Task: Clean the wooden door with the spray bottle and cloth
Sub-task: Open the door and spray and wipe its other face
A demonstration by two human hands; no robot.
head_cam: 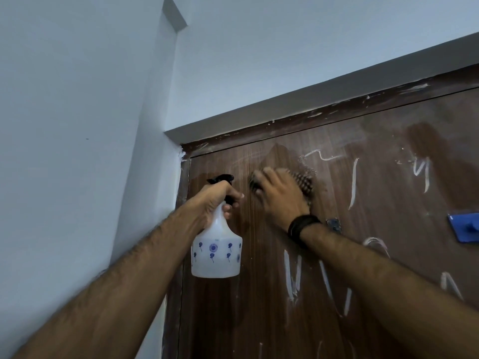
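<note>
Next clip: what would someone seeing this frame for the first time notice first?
Most striking are the white chalk-like scribbles across the brown wooden door, which fills the lower right. Near its top left corner the right hand presses a cloth against a darker, wet-looking patch. Just left of it, the left hand holds up a white spray bottle with blue flower prints, grip round its neck.

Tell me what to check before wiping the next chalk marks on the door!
1. Right hand presses the cloth on the door: ok.
2. Left hand grips the bottle: ok.
3. Liquid left in bottle: cannot tell.
4. Wet patch near cloth: ok.
5. Chalk marks gone: not ok, many remain.
6. Blue hook out of the way: ok.
</note>
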